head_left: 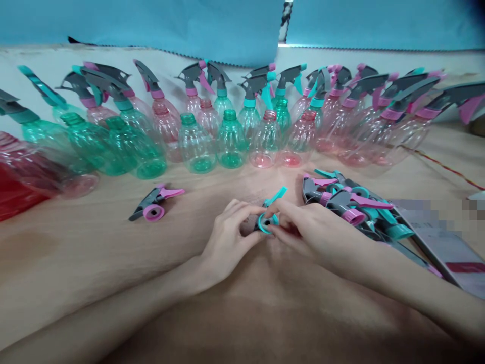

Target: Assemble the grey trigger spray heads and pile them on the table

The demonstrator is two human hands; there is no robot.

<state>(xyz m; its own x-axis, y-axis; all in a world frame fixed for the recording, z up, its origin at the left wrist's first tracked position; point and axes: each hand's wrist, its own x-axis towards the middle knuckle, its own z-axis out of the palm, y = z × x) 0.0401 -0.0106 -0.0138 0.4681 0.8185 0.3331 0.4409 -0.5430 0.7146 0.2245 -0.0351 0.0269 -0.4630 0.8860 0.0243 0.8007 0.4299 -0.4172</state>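
Between my two hands, low over the middle of the table, is a grey and teal trigger spray head (261,223), its ring collar turned up toward me. My left hand (229,227) grips it from the left, thumb below and fingers above. From the other side my right hand (303,222) pinches the collar with thumb and fingertips. The teal trigger sticks out beyond my fingers; much of the grey body is hidden by them. A grey and pink spray head (153,205) lies alone to the left of my hands.
A heap of spray heads (352,202) lies right of my hands, beside a flat grey box (447,247). Across the back stand several green bottles (231,139) and pink bottles (265,136), some topped with spray heads. A red object (18,187) sits far left.
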